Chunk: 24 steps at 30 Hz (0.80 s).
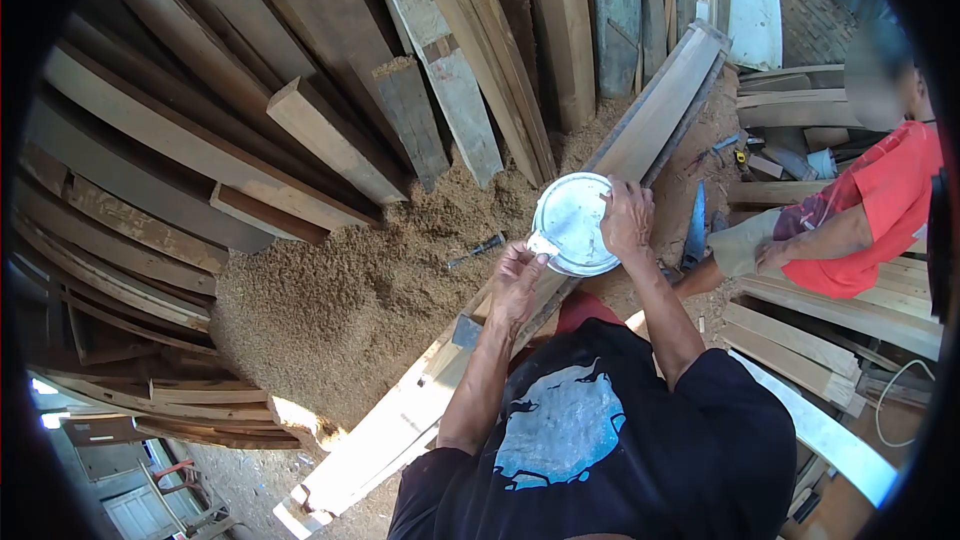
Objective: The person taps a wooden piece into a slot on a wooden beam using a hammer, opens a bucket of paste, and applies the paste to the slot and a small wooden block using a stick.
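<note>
A round white lid or shallow container [576,222] is held over a long wooden beam [650,125]. My right hand [628,220] grips its right edge, fingers bent over the top. At the lower left edge, my left hand [518,275] pinches a small whitish piece [541,244] against the rim. Whether the round thing rests on the beam or is lifted above it, I cannot tell. A dark block [467,331] sits on the beam near my left forearm. Left of my left hand, a chisel-like tool [478,251] lies on the sawdust.
Sawdust [310,310] is piled left of the beam. Wooden planks [330,135] lean behind it. Another person in a red shirt [870,210] is at the right, near a hand saw [695,228], a yellow tape measure [741,157] and stacked boards [790,345].
</note>
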Tool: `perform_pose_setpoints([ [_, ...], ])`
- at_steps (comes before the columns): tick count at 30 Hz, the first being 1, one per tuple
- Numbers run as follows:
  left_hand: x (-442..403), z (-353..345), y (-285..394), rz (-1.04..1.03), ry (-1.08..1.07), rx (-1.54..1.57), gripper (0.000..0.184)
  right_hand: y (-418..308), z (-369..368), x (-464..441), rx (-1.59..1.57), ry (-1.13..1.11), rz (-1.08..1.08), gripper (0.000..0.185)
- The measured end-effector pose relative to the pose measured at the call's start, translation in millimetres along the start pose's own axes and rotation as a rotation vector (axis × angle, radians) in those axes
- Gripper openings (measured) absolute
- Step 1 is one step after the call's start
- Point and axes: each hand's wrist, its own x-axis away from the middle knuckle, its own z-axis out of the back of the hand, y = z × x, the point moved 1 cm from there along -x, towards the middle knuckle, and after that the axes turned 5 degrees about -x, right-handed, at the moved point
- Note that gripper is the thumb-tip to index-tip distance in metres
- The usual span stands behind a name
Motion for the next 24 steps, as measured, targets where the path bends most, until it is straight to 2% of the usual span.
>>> perform_pose_setpoints([
  [4, 3, -18, 11, -0.045, 0.029, -0.201, 0.021, 7, -10, -3, -0.042, -0.021, 0.023, 0.035],
  [8, -2, -26, 15, -0.085, 0.019, -0.170, 0.023, 9, 2, -15, -0.089, -0.166, -0.033, 0.036],
  [10, 5, -31, 28, -0.022, 0.028, -0.120, 0.023, -12, 31, -31, -0.141, -0.019, 0.055, 0.036],
  [14, 0, -7, 7, 0.031, 0.055, -0.089, 0.021, -50, 65, -57, -0.229, 0.222, 0.206, 0.035],
  [16, 0, -5, 7, 0.043, 0.059, -0.097, 0.021, -55, 48, -57, -0.223, 0.131, 0.225, 0.035],
  [19, 6, -21, 23, 0.086, 0.059, 0.108, 0.020, -42, -6, -28, -0.011, -0.124, 0.196, 0.041],
  [20, 7, -19, 22, 0.115, 0.069, 0.128, 0.019, -35, -21, -12, -0.023, -0.124, 0.190, 0.048],
  [22, -4, -18, 22, 0.051, 0.007, 0.160, 0.018, -29, -18, -26, -0.069, -0.126, 0.180, 0.049],
  [24, 12, -21, 21, 0.084, 0.054, 0.166, 0.016, -21, -15, -17, -0.055, -0.149, 0.131, 0.049],
])
